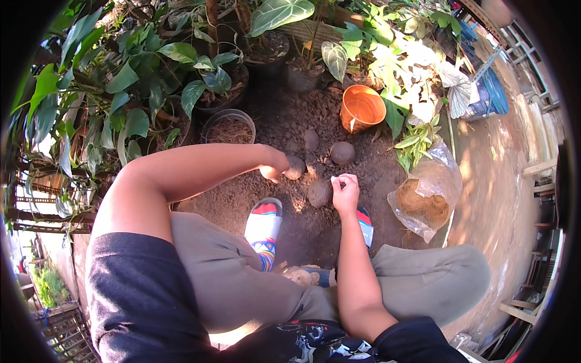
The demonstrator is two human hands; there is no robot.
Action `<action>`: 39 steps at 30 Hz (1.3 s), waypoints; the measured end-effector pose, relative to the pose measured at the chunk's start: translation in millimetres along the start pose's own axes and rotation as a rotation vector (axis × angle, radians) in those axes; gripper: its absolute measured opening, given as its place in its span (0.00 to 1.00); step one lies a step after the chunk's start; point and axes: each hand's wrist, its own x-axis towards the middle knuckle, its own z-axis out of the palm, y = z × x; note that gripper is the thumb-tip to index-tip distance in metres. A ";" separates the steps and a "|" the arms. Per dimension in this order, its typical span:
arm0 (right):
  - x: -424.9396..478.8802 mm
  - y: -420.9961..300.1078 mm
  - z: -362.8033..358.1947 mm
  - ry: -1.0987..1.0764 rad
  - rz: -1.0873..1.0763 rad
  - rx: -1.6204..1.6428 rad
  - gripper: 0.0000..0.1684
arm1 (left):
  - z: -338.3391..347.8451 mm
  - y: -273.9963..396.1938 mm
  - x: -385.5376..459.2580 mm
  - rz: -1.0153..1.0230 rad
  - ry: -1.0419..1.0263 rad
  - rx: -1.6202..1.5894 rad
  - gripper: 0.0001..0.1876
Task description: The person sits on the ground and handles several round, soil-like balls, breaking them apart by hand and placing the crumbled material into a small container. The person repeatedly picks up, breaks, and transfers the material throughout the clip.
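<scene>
Several round balls of dark soil lie on loose earth before me. My left hand (pixel 275 165) is bent down at the wrist, its fingers beside one soil ball (pixel 296 168); whether it holds anything is unclear. My right hand (pixel 346 192) has thumb and forefinger pinched together, just right of a larger ball (pixel 319 193); anything between the fingertips is too small to tell. Another soil ball (pixel 342 153) sits above the right hand. An orange pot (pixel 362 109) with liquid stands beyond. At the right, a clear plastic bag (pixel 435 190) holds brown fibre (pixel 417 202).
Potted leafy plants crowd the far side and left. A clear plastic pot (pixel 229 127) with brown fibre stands beyond my left forearm. My sandalled feet rest on the soil near the balls. A blue container (pixel 488 97) stands at the far right, beside paved ground.
</scene>
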 end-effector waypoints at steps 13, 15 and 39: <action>64.5 -70.3 -29.0 -0.242 0.076 0.286 0.12 | -14.0 14.2 11.2 0.146 0.426 -1.010 0.36; 69.1 -89.5 -28.5 -0.315 0.079 0.308 0.11 | -25.2 20.3 8.3 0.216 0.507 -1.365 0.41; 93.4 -76.6 9.3 -0.656 0.216 0.042 0.25 | 5.3 -142.2 -112.1 -0.332 0.290 -0.111 0.06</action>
